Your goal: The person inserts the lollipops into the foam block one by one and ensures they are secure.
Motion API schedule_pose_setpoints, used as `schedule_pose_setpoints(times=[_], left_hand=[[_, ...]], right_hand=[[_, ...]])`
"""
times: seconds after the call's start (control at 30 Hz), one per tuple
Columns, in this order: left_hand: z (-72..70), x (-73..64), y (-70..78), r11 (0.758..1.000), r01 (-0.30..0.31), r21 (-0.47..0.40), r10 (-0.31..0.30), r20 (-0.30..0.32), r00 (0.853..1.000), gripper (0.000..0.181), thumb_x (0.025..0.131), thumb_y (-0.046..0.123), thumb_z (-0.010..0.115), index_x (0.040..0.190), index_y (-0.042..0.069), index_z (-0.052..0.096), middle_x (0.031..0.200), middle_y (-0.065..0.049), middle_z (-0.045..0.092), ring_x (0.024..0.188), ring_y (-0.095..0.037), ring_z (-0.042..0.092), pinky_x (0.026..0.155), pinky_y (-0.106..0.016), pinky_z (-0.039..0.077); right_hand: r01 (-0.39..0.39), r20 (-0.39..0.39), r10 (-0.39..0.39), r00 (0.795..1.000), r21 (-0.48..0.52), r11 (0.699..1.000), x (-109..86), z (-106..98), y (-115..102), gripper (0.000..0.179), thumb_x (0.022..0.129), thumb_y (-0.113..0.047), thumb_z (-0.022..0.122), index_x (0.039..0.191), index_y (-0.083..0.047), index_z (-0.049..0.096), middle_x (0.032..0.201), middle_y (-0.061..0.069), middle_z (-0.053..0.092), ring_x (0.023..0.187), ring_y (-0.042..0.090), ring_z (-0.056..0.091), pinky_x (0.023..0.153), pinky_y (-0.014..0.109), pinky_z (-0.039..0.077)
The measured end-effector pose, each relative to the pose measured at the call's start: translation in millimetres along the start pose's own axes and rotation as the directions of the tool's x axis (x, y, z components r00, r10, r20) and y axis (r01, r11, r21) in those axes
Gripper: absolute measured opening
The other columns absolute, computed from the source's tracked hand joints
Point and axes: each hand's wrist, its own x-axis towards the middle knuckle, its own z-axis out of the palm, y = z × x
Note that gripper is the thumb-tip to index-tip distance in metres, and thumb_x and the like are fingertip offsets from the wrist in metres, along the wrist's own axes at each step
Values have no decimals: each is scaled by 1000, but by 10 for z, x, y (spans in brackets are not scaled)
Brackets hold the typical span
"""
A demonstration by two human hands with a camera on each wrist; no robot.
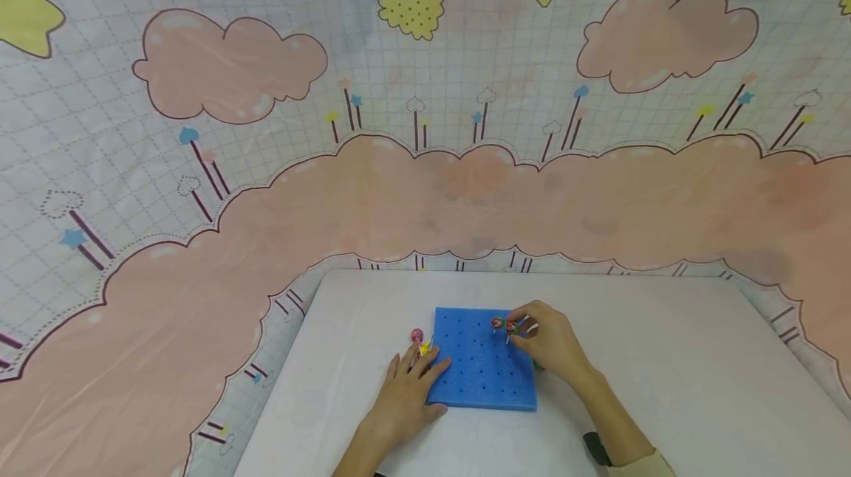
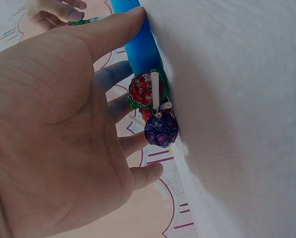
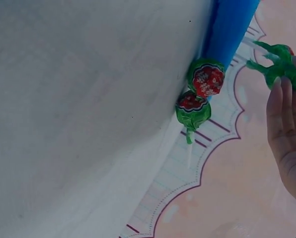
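Note:
A blue board (image 1: 479,373) dotted with small holes lies on the white table. My left hand (image 1: 408,392) rests spread at its lower left corner, fingertips on the left edge. Under that palm, in the left wrist view, lie a red-and-green lollipop (image 2: 142,90) and a purple lollipop (image 2: 161,131). My right hand (image 1: 548,340) pinches a green-wrapped lollipop (image 1: 511,327) over the board's upper right. Right beside it is another lollipop (image 1: 497,323); whether that one is also held I cannot tell. Both sticks point towards the board in the right wrist view.
By the board's left edge lie a pink lollipop (image 1: 417,334) and a yellow-wrapped one (image 1: 425,348). Two more green-and-red lollipops, one nearer the board (image 3: 207,79) and one in front (image 3: 193,110), lie along its right edge. A patterned cloth (image 1: 465,196) hangs behind the table (image 1: 665,359).

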Motion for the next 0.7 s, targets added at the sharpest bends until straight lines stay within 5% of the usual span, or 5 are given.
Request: schedule_pose_setpoints(times=[0.7], left_hand=[[-9, -5, 0, 1000, -6, -7, 6, -9, 1000, 71, 96, 48, 73, 158, 26, 47, 167, -6, 37, 156, -42, 25, 122, -67, 24]], right_hand=[[28, 9, -28, 1000, -51, 998, -4, 53, 16, 30, 76, -1, 91, 101, -14, 78, 97, 0, 67, 83, 18, 68, 71, 28, 61]])
